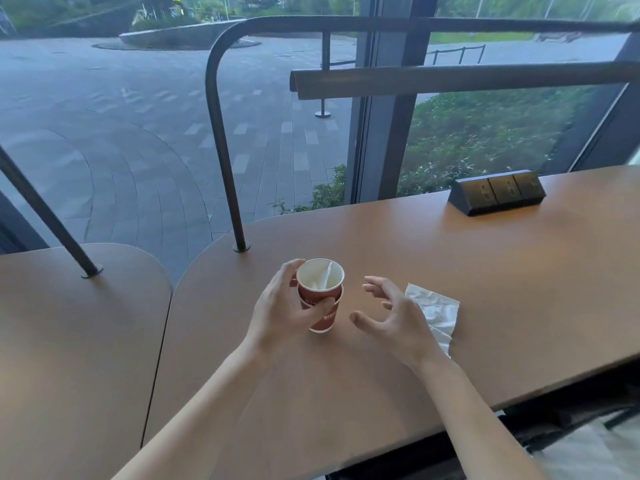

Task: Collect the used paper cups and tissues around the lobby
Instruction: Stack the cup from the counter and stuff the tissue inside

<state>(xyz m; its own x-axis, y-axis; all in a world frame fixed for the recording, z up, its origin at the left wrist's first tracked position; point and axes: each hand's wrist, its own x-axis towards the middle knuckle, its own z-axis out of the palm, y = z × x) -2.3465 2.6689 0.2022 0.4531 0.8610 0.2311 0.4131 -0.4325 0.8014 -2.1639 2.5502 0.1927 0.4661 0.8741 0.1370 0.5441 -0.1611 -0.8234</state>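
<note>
Two red paper cups [321,299] are nested one inside the other, white inside, with a bit of white tissue in the upper one. My left hand [287,304] grips the stack from the left, just above the wooden counter [485,271]. To the right of the cups my right hand [393,315] hovers with fingers spread and holds nothing. A crumpled white tissue [438,313] lies flat on the counter right behind that hand, partly hidden by it.
A dark metal rail post [225,150] rises from the counter behind the cups. A black power socket block [497,192] sits at the far right by the window. A second counter section [76,341] adjoins on the left. A white bag [588,448] shows below the counter edge.
</note>
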